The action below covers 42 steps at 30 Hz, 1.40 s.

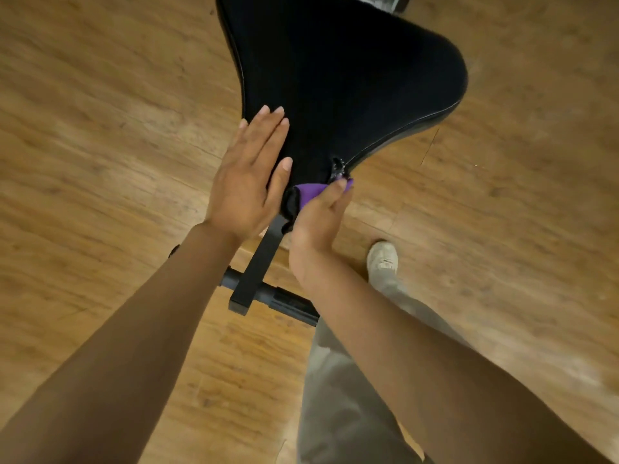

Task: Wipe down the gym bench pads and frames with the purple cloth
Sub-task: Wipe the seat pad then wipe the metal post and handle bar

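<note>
Black frame bar (259, 262) nearest, over wood floor (100, 162). Right hand (318, 219) pinches purple cloth (310, 192) at narrow near tip of black bench pad (351, 78). Left hand (248, 175) lies flat, fingers straight, on pad's left edge.

Warm, even indoor light, amber cast over the wood floor (100, 128). Soft pale sheen on the floor at lower right. Black bench pad (335, 78) reads as near-featureless dark mass. Motion blur smears floor grain throughout. Wide-angle stretch toward the edges; forearms loom large.
</note>
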Tool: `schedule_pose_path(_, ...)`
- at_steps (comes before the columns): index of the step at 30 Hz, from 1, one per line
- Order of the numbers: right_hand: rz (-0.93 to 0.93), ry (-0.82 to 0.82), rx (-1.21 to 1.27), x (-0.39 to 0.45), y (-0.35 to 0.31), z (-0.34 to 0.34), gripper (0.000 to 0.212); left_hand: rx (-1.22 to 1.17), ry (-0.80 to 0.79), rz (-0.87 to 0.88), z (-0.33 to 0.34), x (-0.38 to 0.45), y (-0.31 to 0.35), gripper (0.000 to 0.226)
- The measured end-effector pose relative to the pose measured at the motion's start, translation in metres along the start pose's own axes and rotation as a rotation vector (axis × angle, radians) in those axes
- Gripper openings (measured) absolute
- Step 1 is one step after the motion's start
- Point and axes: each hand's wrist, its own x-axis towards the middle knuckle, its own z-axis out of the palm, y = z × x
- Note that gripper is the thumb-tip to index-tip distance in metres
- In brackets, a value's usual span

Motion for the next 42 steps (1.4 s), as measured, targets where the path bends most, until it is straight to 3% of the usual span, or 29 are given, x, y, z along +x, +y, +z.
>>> schedule_pose_path(3, 0.024, 0.007, 0.055, 0.018, -0.020, -0.005, 0.042, -0.010, -0.010, -0.029, -0.003, 0.004, -0.003, 0.045)
schedule_pose_path(9, 0.050, 0.333, 0.176, 0.139, -0.095, -0.012, 0.054, -0.044, 0.092, -0.052, 0.008, 0.004, 0.002, 0.041)
schedule_pose_path(15, -0.205, 0.155, 0.049, 0.066, -0.030, 0.005, 0.055, 0.047, 0.156, -0.141, 0.014, 0.009, 0.017, 0.042)
schedule_pose_path(19, -0.185, 0.062, 0.005, 0.077, -0.034, -0.005, 0.051, 0.091, 0.183, -0.154, 0.018, 0.010, 0.020, 0.042)
schedule_pose_path(23, -0.232, 0.342, 0.101, 0.136, -0.095, -0.024, 0.047, 0.093, 0.224, -0.205, 0.020, 0.014, 0.028, 0.039)
schedule_pose_path(25, -0.273, 0.385, 0.084, 0.154, -0.112, -0.034, 0.052, 0.105, 0.259, -0.303, 0.024, 0.023, 0.037, 0.037)
schedule_pose_path(29, -0.398, 0.282, -0.019, 0.138, -0.094, -0.034, 0.060, 0.185, 0.326, -0.481, 0.039, 0.040, 0.056, 0.038)
schedule_pose_path(32, -0.412, 0.144, -0.083, 0.096, -0.068, -0.020, 0.078, 0.272, 0.374, -0.476, 0.048, 0.043, 0.057, 0.036)
schedule_pose_path(35, -0.402, 0.070, -0.178, 0.093, -0.060, -0.026, 0.082, 0.287, 0.381, -0.434, 0.049, 0.039, 0.053, 0.035)
schedule_pose_path(37, -0.390, 0.052, -0.122, 0.115, -0.078, -0.039, 0.077, 0.287, 0.381, -0.444, 0.050, 0.037, 0.054, 0.036)
schedule_pose_path(39, -0.502, 0.174, -0.135, 0.146, -0.106, -0.053, 0.060, 0.285, 0.387, -0.448, 0.051, 0.037, 0.055, 0.037)
schedule_pose_path(41, -0.638, 0.226, -0.287, 0.179, -0.135, -0.064, 0.031, 0.284, 0.384, -0.431, 0.052, 0.037, 0.055, 0.037)
schedule_pose_path(42, -0.641, 0.155, -0.407, 0.192, -0.149, -0.067, 0.022, 0.288, 0.382, -0.423, 0.052, 0.037, 0.054, 0.038)
